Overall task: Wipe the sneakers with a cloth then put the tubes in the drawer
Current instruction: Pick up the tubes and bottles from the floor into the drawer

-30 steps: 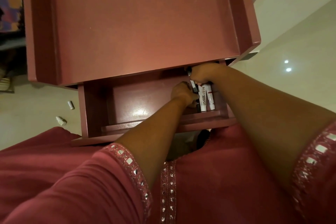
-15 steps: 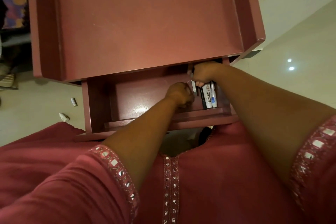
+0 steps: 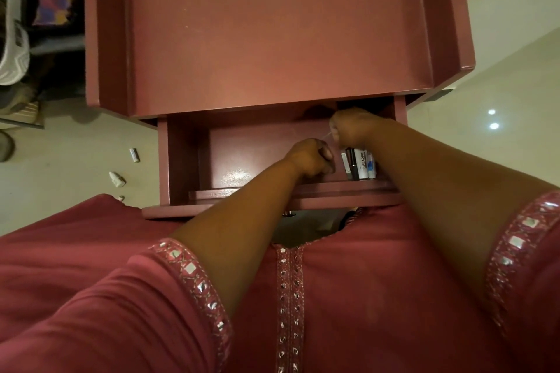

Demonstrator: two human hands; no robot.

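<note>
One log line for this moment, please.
drawer open | tubes inside, right end | left hand beside them | right hand above them

The drawer (image 3: 188, 157), reddish-brown wood, stood pulled open. The tubes (image 3: 359, 164) lay side by side in its right front corner, against the front wall: one white with blue lettering, one dark, one slim and pale.

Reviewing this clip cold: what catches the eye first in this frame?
Both hands reach into the open drawer of a reddish-pink cabinet: the left hand and the right hand beside a cluster of tubes lined up in its right part. Small white bits lie on the floor to the left.
</note>
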